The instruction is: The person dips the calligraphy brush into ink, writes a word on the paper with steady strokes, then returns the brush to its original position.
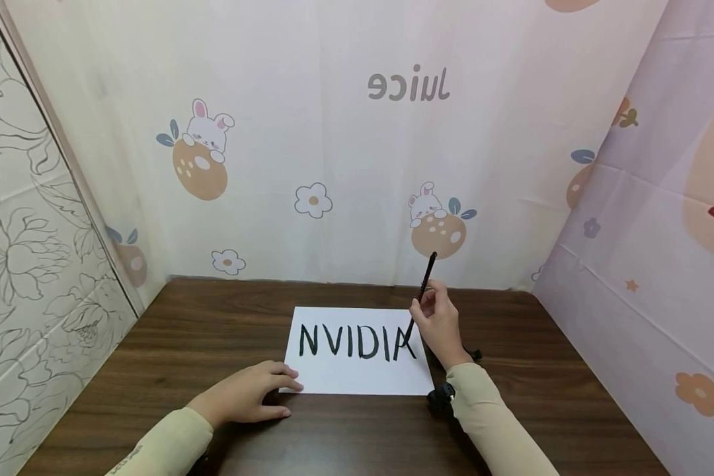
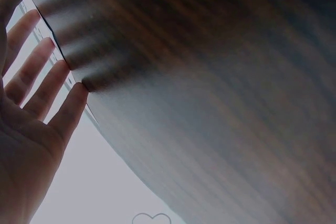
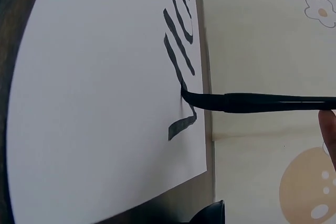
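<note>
In the head view a white sheet of paper (image 1: 357, 381) lies on the table, bearing "NVIDIA" in black brushed letters. My right hand (image 1: 441, 324) pinches a black ink brush (image 1: 426, 277) partway along its handle, over the sheet's right side. The brush slants, with its top leaning toward the back. Seen from the right wrist, the dark bristle tip (image 3: 191, 99) is bent against the paper at the last A. My left hand (image 1: 246, 393) lies at the sheet's lower left corner, fingers stretched out, fingertips on the paper's edge.
The dark wood table (image 1: 357, 436) ends at a pale curtain (image 1: 333, 132) printed with rabbits and flowers. A panel with line-drawn flowers (image 1: 30, 251) flanks the left side, and a lilac printed curtain (image 1: 642, 264) the right. A black wrist camera (image 1: 441, 398) sits by the right sleeve.
</note>
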`<state>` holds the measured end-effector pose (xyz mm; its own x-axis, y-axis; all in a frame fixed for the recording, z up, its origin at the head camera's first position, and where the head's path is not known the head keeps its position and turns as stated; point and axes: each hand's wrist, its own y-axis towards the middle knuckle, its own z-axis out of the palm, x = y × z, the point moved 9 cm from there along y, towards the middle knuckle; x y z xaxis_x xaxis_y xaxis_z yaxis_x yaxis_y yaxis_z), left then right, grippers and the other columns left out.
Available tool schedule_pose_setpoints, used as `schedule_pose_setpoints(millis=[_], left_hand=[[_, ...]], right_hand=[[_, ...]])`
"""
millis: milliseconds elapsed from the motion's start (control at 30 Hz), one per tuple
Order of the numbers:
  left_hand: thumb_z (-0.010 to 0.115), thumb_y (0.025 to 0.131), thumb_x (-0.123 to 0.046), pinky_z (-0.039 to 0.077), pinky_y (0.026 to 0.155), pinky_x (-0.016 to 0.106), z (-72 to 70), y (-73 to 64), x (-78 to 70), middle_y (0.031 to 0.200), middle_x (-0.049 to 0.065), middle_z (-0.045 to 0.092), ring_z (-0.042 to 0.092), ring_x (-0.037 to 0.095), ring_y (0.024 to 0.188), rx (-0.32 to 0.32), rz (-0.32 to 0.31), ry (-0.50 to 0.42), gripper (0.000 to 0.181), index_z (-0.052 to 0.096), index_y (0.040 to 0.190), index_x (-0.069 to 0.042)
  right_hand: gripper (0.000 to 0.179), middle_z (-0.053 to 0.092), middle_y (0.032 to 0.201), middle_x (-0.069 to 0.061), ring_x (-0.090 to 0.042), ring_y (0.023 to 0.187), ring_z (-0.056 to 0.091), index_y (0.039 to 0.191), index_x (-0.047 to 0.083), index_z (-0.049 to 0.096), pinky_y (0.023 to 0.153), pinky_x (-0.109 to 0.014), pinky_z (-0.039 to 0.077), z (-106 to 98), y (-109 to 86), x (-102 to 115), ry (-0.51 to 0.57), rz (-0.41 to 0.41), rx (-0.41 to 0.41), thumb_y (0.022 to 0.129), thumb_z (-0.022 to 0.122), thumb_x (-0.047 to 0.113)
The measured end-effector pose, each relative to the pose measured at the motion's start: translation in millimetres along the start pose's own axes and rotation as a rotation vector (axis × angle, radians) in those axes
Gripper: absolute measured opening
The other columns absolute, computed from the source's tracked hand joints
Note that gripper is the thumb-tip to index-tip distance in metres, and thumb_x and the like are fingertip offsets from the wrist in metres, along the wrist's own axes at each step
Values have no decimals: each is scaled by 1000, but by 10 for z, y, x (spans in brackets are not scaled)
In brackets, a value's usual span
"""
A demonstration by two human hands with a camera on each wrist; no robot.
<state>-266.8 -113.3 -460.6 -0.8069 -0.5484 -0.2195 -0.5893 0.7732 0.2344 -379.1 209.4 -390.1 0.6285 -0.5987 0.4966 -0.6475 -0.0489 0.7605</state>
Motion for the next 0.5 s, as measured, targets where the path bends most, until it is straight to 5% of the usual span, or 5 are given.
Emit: schedule_pose_setpoints(millis=[500], left_hand=[[73,93,-35,52,95,43,-8,-3,-9,129,3,62,59,22,118,-4,-4,-5,33,70,123,-21]], right_hand=[[44,58,89,-7,-14,73,57,126,4,50,61,-24,52,-52,-7,-15,-27,-17,-13,88,69,-2]])
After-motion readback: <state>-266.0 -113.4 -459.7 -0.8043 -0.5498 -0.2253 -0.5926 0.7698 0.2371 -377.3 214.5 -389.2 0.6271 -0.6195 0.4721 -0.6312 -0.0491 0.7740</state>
